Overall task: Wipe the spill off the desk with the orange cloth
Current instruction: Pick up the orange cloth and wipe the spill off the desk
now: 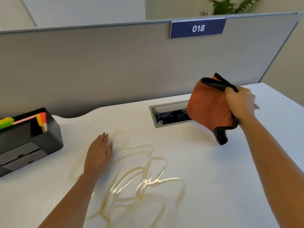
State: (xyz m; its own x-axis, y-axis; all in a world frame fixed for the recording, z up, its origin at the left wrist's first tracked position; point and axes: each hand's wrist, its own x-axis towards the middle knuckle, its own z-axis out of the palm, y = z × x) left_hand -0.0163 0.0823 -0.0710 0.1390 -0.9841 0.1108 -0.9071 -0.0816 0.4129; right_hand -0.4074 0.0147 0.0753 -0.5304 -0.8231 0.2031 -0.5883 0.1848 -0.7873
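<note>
A: Orange microfibre, black piped edge. The orange cloth [209, 106] is bunched in the right hand [240, 102], fingers curled tight around a gathered fold. It hangs clear of the desk [230, 178], above the near end of the cable hatch [169, 114].

B: Left hand?

A: The left hand [98, 155] lies flat, palm down, fingers together and extended, thumb slightly out. It holds nothing and rests on the desk at the left edge of the spill [139, 178].

B: Spill condition?

A: Thin, tan, syrupy-looking loops and squiggles, glossy where the light hits near the middle. It spreads from just past the left fingertips to the near edge of the view. The cloth sits well apart from it, up and to the right.

B: Surface?

A: White, smooth, matte desk, with a curved cut-out along the back edge. The hatch is a grey metal rectangle with its lid tipped open and dark inside; I can't tell what is in it.

B: Anything else around?

A: A black desk organiser [29, 139] at the left holds bright sticky tabs [42, 120] in green, pink and yellow. Behind stands a grey fabric partition [98, 66] with a metal top rail and a blue tag [198, 28] reading 018. A green plant [230, 5] shows over the partition.
</note>
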